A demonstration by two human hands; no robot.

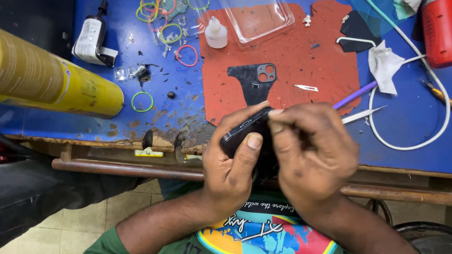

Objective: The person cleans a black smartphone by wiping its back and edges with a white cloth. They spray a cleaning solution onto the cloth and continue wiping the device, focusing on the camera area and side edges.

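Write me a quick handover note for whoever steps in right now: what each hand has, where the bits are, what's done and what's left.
Left hand: grip closed on the black phone, held at the bench edge, thumb on its side.
Right hand: fingertips pinched at the phone's upper edge; what they pinch is hidden.
On the red mat: black back panel with camera cut-out, small blade.
Done: a back panel lies off on the mat.
Left: work at the phone's edge.

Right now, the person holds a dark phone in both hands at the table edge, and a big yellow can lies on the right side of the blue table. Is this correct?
Not quite. The head view shows the yellow can lying on the left side of the blue table, not the right. The rest holds: the left hand and right hand both hold the dark phone at the table edge.
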